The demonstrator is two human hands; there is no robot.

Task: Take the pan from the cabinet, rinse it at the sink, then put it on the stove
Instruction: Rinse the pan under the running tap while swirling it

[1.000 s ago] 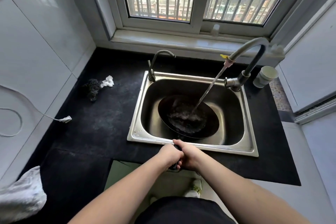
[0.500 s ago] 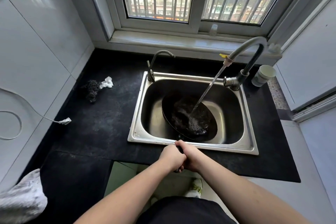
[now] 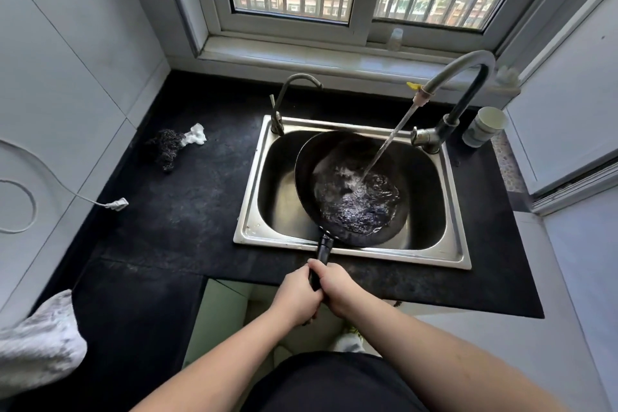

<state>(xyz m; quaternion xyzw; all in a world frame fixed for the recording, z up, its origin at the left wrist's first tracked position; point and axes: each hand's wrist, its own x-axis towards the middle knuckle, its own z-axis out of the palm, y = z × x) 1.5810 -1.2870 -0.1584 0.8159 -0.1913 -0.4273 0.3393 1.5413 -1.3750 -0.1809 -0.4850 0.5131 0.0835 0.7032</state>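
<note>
The pan [image 3: 351, 191] sits tilted in the sink [image 3: 254, 211] under running water from the tap [image 3: 458, 77], its black handle [image 3: 323, 249] reaching over the near rim, where the left hand [image 3: 296, 294] and right hand [image 3: 336, 288] both wrap tightly round it. Water-laden, wet and probably heavy iron, it looks stiff but slippery, so that two-handed hold on the handle suits it. A second, smaller tap [image 3: 287, 100] and a cup [image 3: 483, 127] flank the basin, with a scourer [image 3: 167, 147] and cable [image 3: 113, 203] on the dark table [image 3: 187, 217] well to the left.

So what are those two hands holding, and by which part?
Both the left hand and right hand grip the black pan by its handle.
</note>
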